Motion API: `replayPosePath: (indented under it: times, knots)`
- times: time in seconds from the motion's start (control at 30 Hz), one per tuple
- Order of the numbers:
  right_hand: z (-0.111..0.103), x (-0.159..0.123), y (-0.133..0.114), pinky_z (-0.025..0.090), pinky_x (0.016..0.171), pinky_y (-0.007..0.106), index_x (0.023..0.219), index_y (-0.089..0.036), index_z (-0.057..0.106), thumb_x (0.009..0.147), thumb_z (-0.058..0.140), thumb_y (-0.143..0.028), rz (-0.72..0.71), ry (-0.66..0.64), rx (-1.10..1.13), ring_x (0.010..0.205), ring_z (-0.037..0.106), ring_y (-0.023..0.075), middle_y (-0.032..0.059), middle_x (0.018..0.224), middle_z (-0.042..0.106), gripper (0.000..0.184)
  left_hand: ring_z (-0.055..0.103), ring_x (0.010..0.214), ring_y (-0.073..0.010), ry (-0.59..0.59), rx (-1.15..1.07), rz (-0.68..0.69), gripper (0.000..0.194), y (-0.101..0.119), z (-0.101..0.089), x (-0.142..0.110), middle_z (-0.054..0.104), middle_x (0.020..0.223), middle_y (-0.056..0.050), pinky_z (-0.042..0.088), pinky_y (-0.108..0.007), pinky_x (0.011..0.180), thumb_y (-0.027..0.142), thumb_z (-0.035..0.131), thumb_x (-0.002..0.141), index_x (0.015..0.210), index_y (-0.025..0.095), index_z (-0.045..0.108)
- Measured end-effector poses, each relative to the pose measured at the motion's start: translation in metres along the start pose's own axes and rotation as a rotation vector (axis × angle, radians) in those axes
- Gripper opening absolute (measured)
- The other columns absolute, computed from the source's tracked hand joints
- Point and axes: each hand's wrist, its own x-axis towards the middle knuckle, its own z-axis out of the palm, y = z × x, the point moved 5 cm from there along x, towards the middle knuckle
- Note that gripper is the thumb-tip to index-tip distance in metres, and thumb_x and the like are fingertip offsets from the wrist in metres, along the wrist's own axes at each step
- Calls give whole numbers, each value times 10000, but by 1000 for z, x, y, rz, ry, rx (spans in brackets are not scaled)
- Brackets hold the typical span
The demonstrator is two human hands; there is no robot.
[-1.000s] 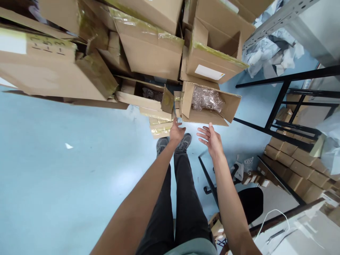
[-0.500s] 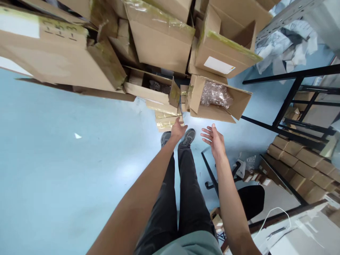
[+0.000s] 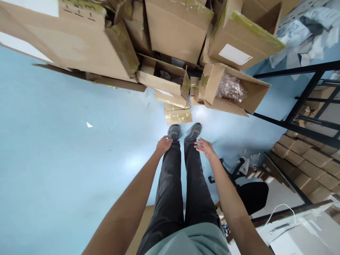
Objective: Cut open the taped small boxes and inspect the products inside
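Note:
My left hand hangs above the floor beside my left shoe, with nothing held and its fingers loosely extended. Over by my right shoe, my right hand is open, fingers spread and bare. Beyond my feet lies a flattened taped carton piece. An open cardboard box with clear bubble wrap inside tilts towards me at the right. To its left sits a narrower open box holding some dark wrapping. Both hands are apart from all the boxes.
Larger cartons are stacked behind the small ones. A big carton leans at the left. The right side has a black metal frame, stacked brown boxes, a black chair and a white-topped table.
Both hands have drawn back from the boxes towards my legs, the right one also moving left towards the other. The view has shifted, and the boxes sit higher and further right.

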Motion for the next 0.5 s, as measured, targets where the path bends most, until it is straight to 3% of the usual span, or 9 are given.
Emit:
replayPosePath:
  times: [0.17,0.3,0.4,0.5]
  knots:
    - [15,47,-2,697,1082,487,1105,-185,782,1139,640,-323,-126,58,-159,1048,876,252,134,1124,893,201,800,1368,-382,34,-46,-1,365,-16,-6,28,887,1298,-161,579,-518,1230,290,816,964,1321,228,773]
    - [42,115,-38,589,1256,452,1114,-203,832,1035,784,-327,-273,119,-272,1368,792,273,117,1324,878,155,775,1422,-391,109,-120,22,440,-8,-14,80,830,1438,-215,558,-521,1269,347,813,1011,1417,191,744]
    - [71,180,-76,491,1344,410,1337,-197,832,993,842,-358,-378,149,-356,1562,677,288,136,1597,770,380,703,1526,-392,167,-179,46,543,8,-20,134,731,1603,-254,511,-530,1326,389,717,1089,1572,146,664]
    - [105,240,-106,487,1347,441,1603,-178,715,1039,806,-434,-526,152,-511,1598,656,320,161,1677,710,626,625,1608,-383,223,-253,96,588,26,-19,187,661,1690,-257,458,-493,1371,410,667,1117,1615,99,641]
